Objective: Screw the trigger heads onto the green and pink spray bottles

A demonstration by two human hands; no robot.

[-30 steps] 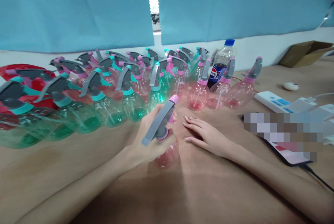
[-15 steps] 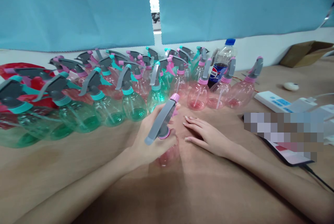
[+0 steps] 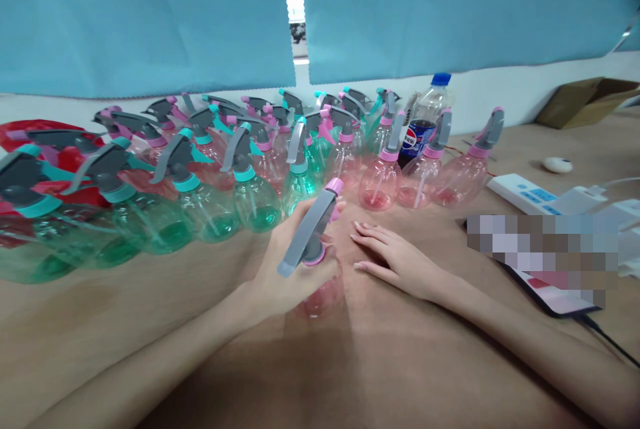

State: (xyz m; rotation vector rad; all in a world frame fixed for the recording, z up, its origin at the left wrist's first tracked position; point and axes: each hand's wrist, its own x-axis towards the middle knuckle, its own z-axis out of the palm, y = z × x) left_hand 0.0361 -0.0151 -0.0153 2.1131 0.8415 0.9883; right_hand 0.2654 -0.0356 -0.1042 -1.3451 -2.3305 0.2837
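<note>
A pink spray bottle (image 3: 320, 296) with a grey trigger head and pink nozzle stands upright on the brown table (image 3: 400, 362). My left hand (image 3: 287, 272) is wrapped round its neck, just under the head, and the fingertips on the far side are partly hidden. To the right of that bottle, my right hand (image 3: 395, 256) lies flat on the table, fingers stretched out and holding nothing. Just beyond both hands are a green spray bottle (image 3: 300, 182) with a turquoise collar and another pink one (image 3: 380, 189).
Several green and pink spray bottles crowd the back and left. Behind the pink ones stands a cola bottle (image 3: 420, 132). On the right are a white power strip (image 3: 523, 192), a phone (image 3: 550, 296) on a cable, a small white object (image 3: 557, 164) and a cardboard box (image 3: 583, 102).
</note>
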